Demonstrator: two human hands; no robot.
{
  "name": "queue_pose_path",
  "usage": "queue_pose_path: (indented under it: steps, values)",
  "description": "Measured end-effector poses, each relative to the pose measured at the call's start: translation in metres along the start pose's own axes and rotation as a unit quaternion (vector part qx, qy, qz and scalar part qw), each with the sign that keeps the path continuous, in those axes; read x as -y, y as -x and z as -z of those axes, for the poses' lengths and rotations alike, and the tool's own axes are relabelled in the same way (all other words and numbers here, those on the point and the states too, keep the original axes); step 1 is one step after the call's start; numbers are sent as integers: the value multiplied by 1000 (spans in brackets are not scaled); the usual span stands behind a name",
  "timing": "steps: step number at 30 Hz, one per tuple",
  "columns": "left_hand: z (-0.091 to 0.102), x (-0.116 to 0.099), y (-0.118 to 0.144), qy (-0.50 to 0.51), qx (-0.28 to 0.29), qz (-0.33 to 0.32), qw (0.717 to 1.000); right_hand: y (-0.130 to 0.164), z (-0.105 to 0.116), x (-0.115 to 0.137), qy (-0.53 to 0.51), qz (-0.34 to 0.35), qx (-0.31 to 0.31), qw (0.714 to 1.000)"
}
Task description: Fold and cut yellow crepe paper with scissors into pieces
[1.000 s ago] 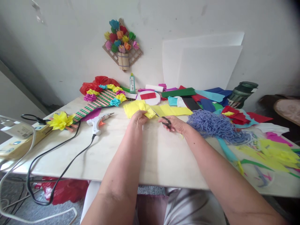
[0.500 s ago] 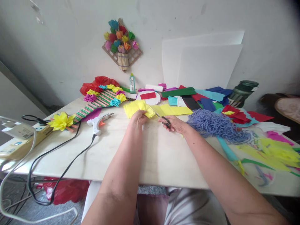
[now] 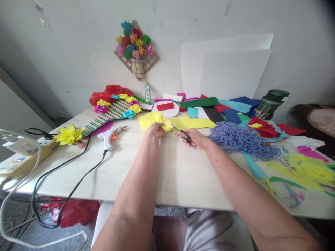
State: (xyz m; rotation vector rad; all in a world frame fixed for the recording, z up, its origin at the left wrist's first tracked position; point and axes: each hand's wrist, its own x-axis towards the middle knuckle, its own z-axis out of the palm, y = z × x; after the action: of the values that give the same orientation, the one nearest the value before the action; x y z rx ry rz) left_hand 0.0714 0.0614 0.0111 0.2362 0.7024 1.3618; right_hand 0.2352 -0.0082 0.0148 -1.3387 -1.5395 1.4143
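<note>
Yellow crepe paper (image 3: pixel 154 120) crumpled in left hand (image 3: pixel 155 131), metal scissors (image 3: pixel 180 132) in right hand (image 3: pixel 196 138)

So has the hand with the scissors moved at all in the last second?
No. The right hand with the scissors lies just as close to the purple yarn pile, blades at the yellow paper.
</note>
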Motion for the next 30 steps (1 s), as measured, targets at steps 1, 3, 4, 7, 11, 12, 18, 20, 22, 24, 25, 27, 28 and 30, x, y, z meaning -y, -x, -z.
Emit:
queue_pose_path:
  steps: [1, 3, 4, 7, 11, 12, 18, 20, 22, 24, 25, 27, 28, 30]
  values:
    - [0, 0, 0, -1, 1, 0, 1000, 0, 0, 0, -1, 1, -1, 1000]
    - [1, 0, 1, 0, 6, -1, 1000, 0, -1, -1, -3, 1, -2, 1000]
    - [1, -1, 1, 0, 8, -3, 1000, 0, -1, -1, -1, 1, -2, 1000]
    - [1, -1, 2, 1, 9, -8, 1000, -1, -1, -2, 3, 8, -1, 1000]
    - [3, -1, -1, -4, 10, -13, 1000, -2, -1, -4, -4, 21, 2, 1000]
    - [4, -1, -2, -4, 13, -13, 1000, -3, -1, -5, -6, 21, 1, 1000]
    - [8, -1, -8, 8, 24, -14, 1000, -8, 0, -11, 9, 42, -10, 999]
    - [8, -1, -8, 6, 24, -13, 1000, -9, 1, -12, 17, 46, -10, 999]
    - [8, -1, -8, 0, 23, -13, 1000, -9, 1, -12, 19, 43, -7, 999]
    - [8, -1, -7, -4, 24, -13, 1000, -8, 0, -12, 17, 40, -6, 999]
    - [8, -1, -7, -4, 24, -13, 1000, -7, 0, -11, 14, 40, -7, 999]
    - [7, -1, -7, -3, 21, -14, 1000, -6, -1, -10, 6, 40, -11, 999]
    - [7, -1, -6, -3, 20, -15, 1000, -6, -1, -10, 0, 41, -11, 999]
    - [6, -1, -4, -5, 16, -9, 1000, -5, -2, -9, -7, 44, -9, 999]
